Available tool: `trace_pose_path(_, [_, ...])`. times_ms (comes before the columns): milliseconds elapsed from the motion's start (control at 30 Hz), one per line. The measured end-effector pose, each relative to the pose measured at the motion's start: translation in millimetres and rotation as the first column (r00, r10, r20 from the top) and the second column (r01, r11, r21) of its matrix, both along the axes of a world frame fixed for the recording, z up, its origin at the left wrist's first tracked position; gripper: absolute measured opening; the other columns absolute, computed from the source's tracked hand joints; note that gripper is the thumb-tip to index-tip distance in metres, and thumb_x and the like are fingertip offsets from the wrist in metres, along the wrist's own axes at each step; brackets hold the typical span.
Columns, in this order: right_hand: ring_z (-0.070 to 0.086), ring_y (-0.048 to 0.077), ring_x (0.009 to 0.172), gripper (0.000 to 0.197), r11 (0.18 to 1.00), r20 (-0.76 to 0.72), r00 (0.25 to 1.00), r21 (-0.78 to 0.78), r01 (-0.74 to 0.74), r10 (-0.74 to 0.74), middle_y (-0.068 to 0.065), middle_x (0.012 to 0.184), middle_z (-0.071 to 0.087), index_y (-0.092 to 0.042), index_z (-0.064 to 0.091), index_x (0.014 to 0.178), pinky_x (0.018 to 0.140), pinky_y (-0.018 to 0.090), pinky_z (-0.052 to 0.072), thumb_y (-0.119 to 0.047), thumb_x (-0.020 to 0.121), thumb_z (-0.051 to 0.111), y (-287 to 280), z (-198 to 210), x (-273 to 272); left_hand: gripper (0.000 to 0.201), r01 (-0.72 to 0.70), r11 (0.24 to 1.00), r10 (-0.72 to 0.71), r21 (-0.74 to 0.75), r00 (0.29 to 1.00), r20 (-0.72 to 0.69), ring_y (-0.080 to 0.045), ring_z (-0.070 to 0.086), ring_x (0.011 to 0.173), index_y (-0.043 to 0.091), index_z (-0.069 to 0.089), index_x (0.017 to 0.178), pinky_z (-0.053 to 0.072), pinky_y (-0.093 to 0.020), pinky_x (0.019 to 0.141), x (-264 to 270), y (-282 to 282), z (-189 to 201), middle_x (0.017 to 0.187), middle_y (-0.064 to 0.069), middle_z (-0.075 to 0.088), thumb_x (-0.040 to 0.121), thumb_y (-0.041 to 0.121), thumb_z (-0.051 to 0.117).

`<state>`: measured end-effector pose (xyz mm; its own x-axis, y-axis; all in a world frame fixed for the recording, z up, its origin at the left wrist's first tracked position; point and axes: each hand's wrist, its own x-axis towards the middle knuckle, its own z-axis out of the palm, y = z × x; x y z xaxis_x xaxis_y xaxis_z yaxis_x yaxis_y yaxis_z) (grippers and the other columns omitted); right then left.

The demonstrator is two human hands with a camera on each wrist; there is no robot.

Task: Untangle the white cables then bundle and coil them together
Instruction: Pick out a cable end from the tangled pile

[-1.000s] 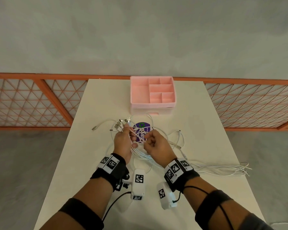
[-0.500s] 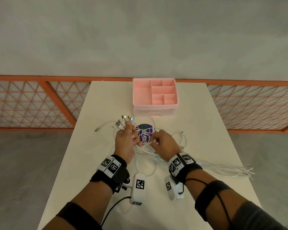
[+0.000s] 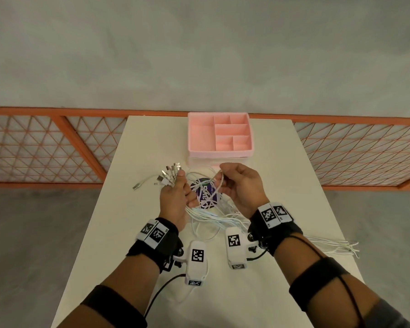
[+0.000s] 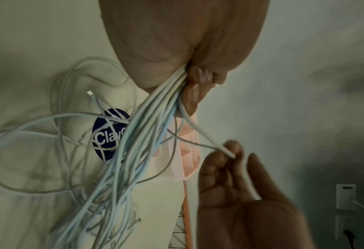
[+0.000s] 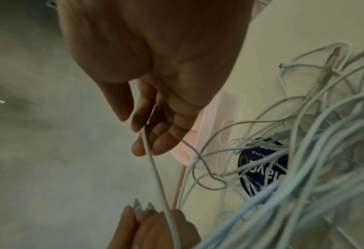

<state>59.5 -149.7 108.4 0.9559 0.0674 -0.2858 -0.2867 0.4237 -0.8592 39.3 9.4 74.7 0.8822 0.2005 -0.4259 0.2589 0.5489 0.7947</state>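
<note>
Several white cables (image 3: 213, 217) lie tangled on the white table (image 3: 282, 181) and trail off to its right edge. My left hand (image 3: 173, 197) grips a bundle of them just below their metal plugs (image 3: 169, 175), which fan out above my fist. In the left wrist view the bundle (image 4: 147, 121) runs down out of my curled fingers. My right hand (image 3: 237, 185) is raised palm up beside it and pinches a single white cable (image 5: 153, 166) between thumb and fingertips. That strand runs across to my left hand (image 5: 155, 224).
A pink compartment tray (image 3: 219, 152) stands at the far middle of the table, just beyond my hands. A dark blue round sticker (image 3: 205, 192) lies under the cables. An orange lattice railing (image 3: 57, 147) runs behind the table.
My right hand has lifted off the tangle, turned palm up and drawn one cable upward. My left hand has kept its grip on the bundle, rising slightly.
</note>
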Motion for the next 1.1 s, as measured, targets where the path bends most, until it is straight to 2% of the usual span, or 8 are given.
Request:
trace_pose_path(300, [0.044,0.016,0.040,0.020,0.820,-0.194,0.952,-0.486,-0.304,0.238,0.016,0.087,0.075,-0.003,0.062,0.103,0.047,0.026,0.044,0.001,0.088,0.049,9.4,-16.6,-5.0,0.025,0.096,0.972,-0.116,0.215,0.990,0.082,-0.011,0.031,0.042,0.002,0.067,0.083,0.029,-0.024,0.042,1.4,-8.0,0.6,0.075,-0.013,0.052,0.098,0.021,0.063])
trace_pose_path(600, [0.049,0.023,0.053,0.029,0.985,0.236,0.956,-0.045,-0.168,0.174,0.011,0.058,0.057,-0.005,0.055,0.088,0.054,0.029,0.041,0.008,0.064,0.046,8.1,35.0,7.7,0.018,0.281,0.951,-0.285,0.132,0.958,0.012,-0.009,0.030,0.048,0.007,0.073,0.092,0.035,-0.022,0.045,-6.8,8.6,-20.5,0.097,-0.013,0.072,0.098,0.019,0.061])
trace_pose_path(733, [0.048,0.026,0.048,0.013,0.985,0.144,0.984,-0.152,-0.081,0.103,0.009,0.046,0.045,-0.001,0.061,0.096,0.057,0.034,0.046,-0.007,0.089,0.052,4.0,36.3,10.6,0.017,0.264,0.955,-0.270,0.136,0.962,0.027,-0.009,0.030,0.046,0.010,0.072,0.083,0.033,-0.023,0.044,-4.6,8.6,-22.4,0.084,-0.014,0.060,0.096,0.018,0.065])
trace_pose_path(800, [0.058,0.027,0.047,0.017,0.820,0.037,0.988,-0.564,-0.100,0.147,0.005,0.045,0.051,-0.004,0.065,0.097,0.062,0.037,0.050,-0.018,0.094,0.056,-4.4,24.0,17.3,0.018,0.203,0.971,-0.206,0.128,0.979,0.012,-0.009,0.030,0.045,0.005,0.066,0.081,0.031,-0.023,0.042,-1.6,9.8,-23.1,0.077,-0.009,0.063,0.094,0.017,0.067])
trace_pose_path(867, [0.070,0.026,0.076,0.017,0.373,-0.131,0.949,-0.897,-0.237,0.288,0.003,0.076,0.071,-0.014,0.068,0.102,0.076,0.036,0.053,-0.018,0.094,0.054,-15.2,10.8,22.2,0.019,0.172,0.974,-0.173,0.145,0.985,0.000,-0.010,0.030,0.044,0.002,0.062,0.084,0.030,-0.022,0.041,1.6,9.9,-26.1,0.078,-0.013,0.062,0.092,0.017,0.069])
trace_pose_path(933, [0.059,0.028,0.114,0.034,-0.048,-0.239,0.879,-0.969,-0.241,0.413,0.004,0.123,0.063,-0.022,0.064,0.121,0.097,0.040,0.048,-0.012,0.092,0.050,-15.4,5.9,16.9,0.019,0.189,0.960,-0.194,0.206,0.981,0.001,-0.012,0.027,0.045,0.002,0.065,0.083,0.028,-0.022,0.042,2.7,7.6,-26.9,0.081,-0.015,0.052,0.091,0.018,0.071])
trace_pose_path(1000, [0.054,0.027,0.119,0.041,-0.040,-0.133,0.802,-0.990,-0.135,0.583,0.005,0.131,0.057,-0.021,0.061,0.129,0.100,0.041,0.045,-0.008,0.092,0.048,-8.0,5.5,11.5,0.023,0.215,0.946,-0.220,0.241,0.975,-0.004,-0.012,0.026,0.045,-0.001,0.065,0.084,0.026,-0.022,0.043,3.0,3.6,-25.7,0.077,-0.014,0.047,0.089,0.020,0.074])
trace_pose_path(1100, [0.064,0.021,0.089,0.027,0.149,-0.058,0.751,-0.967,-0.205,0.657,0.005,0.099,0.071,-0.015,0.070,0.112,0.080,0.034,0.051,-0.018,0.096,0.048,4.3,11.1,6.1,0.031,0.221,0.944,-0.223,0.243,0.975,-0.022,-0.011,0.025,0.042,-0.006,0.064,0.098,0.027,-0.022,0.042,4.6,0.8,-25.7,0.063,-0.009,0.043,0.088,0.021,0.075])
